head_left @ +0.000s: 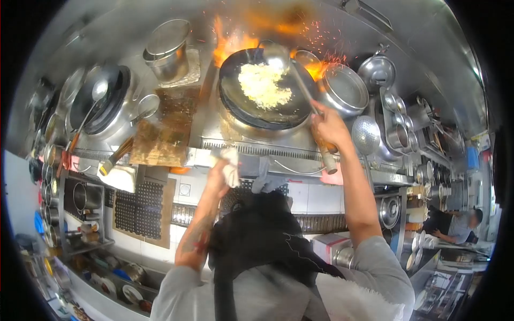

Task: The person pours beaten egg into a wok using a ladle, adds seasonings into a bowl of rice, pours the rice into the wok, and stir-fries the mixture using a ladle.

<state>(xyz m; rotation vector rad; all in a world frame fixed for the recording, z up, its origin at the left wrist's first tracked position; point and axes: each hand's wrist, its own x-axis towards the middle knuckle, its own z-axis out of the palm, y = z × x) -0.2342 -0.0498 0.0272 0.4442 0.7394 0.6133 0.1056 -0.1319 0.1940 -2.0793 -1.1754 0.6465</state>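
Pale yellow food [264, 85] lies in a large black wok [241, 109] at the upper middle, with flames behind it. My right hand [329, 128] is closed around the wooden-ended handle of a metal ladle [277, 56], whose bowl rests at the wok's far side. Nearer to me, left of the wok's front, my left hand [217, 179] is closed on a whitish cloth [231, 167], just at the stove's front edge. A grey cloth [263, 176] hangs over that edge beside it.
Flames [230, 43] and sparks rise behind the wok. A second wok [96, 115] with a ladle stands left, near a metal pot [168, 64]. To the right are a round pot [345, 88] and a perforated skimmer [366, 135]. Another person [455, 227] is at far right.
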